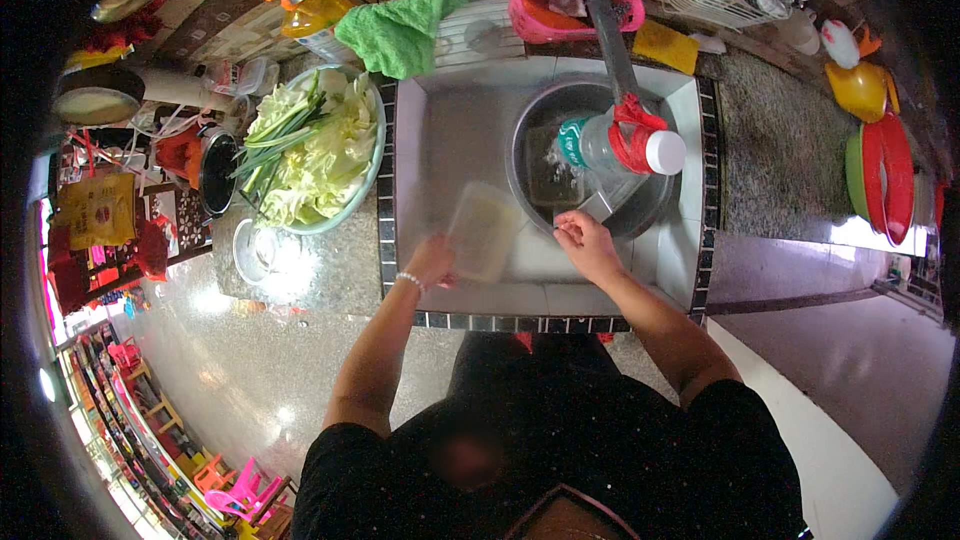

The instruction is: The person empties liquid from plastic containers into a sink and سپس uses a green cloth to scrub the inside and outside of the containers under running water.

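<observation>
My left hand, with a beaded bracelet at the wrist, grips a translucent rectangular plastic container over the left half of the tiled sink. Both are blurred. At the front rim of a round metal basin, my right hand has its fingers curled near the corner of a flat shiny piece; whether it grips that piece is unclear. Inside the basin, a squarish clear container is partly visible. Above it, a plastic bottle with a green label is tied by red cloth to the faucet.
Left of the sink, a pale basin holds lettuce and scallions. A green cloth, pink basket and yellow sponge line the back. Red bowls stand far right. A clear bowl sits front left.
</observation>
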The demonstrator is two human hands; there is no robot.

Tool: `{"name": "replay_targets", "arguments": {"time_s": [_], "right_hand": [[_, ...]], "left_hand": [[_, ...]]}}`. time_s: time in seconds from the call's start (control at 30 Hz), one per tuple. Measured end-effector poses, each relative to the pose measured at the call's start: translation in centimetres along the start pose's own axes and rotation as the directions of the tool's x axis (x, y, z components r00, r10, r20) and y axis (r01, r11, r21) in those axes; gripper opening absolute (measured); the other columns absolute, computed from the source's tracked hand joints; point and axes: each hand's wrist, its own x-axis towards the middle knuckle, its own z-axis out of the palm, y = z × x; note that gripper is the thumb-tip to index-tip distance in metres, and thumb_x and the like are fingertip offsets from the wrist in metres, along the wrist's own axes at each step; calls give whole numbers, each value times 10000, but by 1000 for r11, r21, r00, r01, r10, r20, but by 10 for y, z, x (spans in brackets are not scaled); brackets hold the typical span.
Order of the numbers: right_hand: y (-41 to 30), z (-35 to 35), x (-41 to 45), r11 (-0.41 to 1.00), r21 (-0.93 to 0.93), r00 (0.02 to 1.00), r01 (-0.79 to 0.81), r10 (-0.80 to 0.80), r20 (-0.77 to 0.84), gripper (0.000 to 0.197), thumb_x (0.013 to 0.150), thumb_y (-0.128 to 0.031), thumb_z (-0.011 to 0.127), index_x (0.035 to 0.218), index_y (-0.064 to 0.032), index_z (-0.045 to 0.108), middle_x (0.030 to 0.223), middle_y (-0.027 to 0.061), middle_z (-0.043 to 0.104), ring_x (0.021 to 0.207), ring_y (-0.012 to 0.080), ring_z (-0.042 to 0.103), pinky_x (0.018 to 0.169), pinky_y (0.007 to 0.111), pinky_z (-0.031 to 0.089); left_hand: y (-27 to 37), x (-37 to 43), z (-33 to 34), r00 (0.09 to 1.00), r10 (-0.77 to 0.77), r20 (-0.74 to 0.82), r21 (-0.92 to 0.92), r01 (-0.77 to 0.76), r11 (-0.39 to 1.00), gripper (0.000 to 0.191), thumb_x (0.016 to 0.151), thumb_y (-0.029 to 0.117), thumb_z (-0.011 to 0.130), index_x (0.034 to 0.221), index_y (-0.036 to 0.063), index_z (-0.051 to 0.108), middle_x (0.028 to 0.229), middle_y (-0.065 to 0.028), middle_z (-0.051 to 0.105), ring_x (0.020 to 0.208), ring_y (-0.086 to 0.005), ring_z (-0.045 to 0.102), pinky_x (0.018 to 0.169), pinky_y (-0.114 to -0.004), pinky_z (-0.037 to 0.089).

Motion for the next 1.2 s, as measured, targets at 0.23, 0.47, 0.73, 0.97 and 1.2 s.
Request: {"name": "replay_targets", "arguments": {"time_s": [0.23,0.47,0.73,0.97,1.2], "right_hand": [[-42,18,-4,956,-5,952,-295,294,88,482,777,-236,721,1186,-83,517,1004,82,607,854,176,602,747,323,508],[-16,-11,15,814,356,883,-458,464,75,357,858,-83,533,1208,-83,466,961,80,593,671,143,590,486,257,470],[-3,-62,45,874,-484,976,51,-146,-159,337,784,-245,674,1051,-61,582,1112,115,562,946,299,579,811,402,470],[23,-44,8,605,-782,973,152,-230,11,314,693,-217,729,959,-126,589,1215,81,497,1149,351,437,957,480,361],[17,-103,6,780,-625,995,31,-81,-52,238,664,-188,756,809,-80,601,1054,94,582,1032,314,527,892,425,401]], "left_hand": [[88,-45,-38,908,-406,-104,-924,63,378,412,908,151,522,1311,112,443,1035,-117,592,578,-228,612,495,-357,535],[213,-34,-112,950,-257,-177,-904,-260,-339,680,902,264,584,1455,135,210,1249,-114,524,953,-274,604,757,-435,513],[111,26,-21,718,-642,-270,-389,528,755,536,881,323,525,1360,121,395,1446,-189,284,1238,-356,403,956,-490,396],[62,31,-83,886,-354,-299,639,461,616,481,937,188,353,1418,173,346,1531,-187,91,1424,-341,25,1121,-547,-24],[30,78,-126,856,-456,-242,669,488,561,447,953,236,330,1388,158,400,1484,-161,282,1408,-335,148,1102,-578,-20]]}}
